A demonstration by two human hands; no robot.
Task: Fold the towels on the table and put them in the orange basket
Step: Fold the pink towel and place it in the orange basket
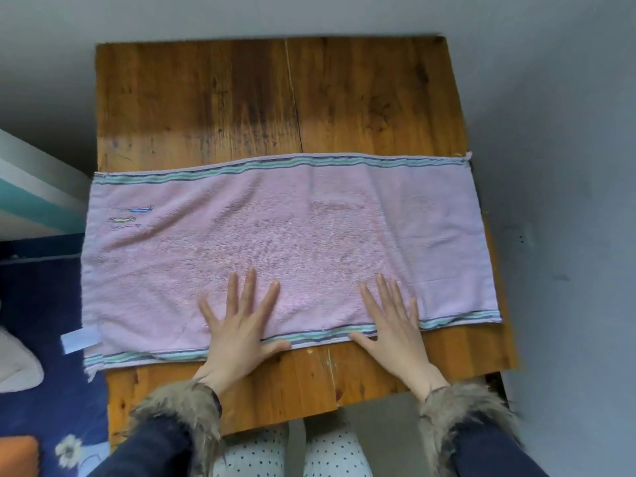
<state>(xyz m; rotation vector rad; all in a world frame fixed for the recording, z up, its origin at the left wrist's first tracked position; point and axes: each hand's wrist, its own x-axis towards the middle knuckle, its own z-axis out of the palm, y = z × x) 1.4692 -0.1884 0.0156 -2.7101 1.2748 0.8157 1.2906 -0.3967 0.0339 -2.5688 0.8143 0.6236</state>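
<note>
On wooden table (213, 98), flat pink terry towel (275, 235)

A pink towel (282, 242) with striped borders lies spread flat across the near half of a wooden table (275, 98), its left end hanging just past the table's edge, where a white tag (81, 340) sticks out. The left hand (237, 325) and the right hand (395, 325) rest palm down, fingers spread, on the towel's near border, a little apart from each other, with fur cuffs (179, 404) at the wrists. At the near left corner an orange shape (17, 456), perhaps the basket, sits on a dark blue flowered cloth (41, 304).
</note>
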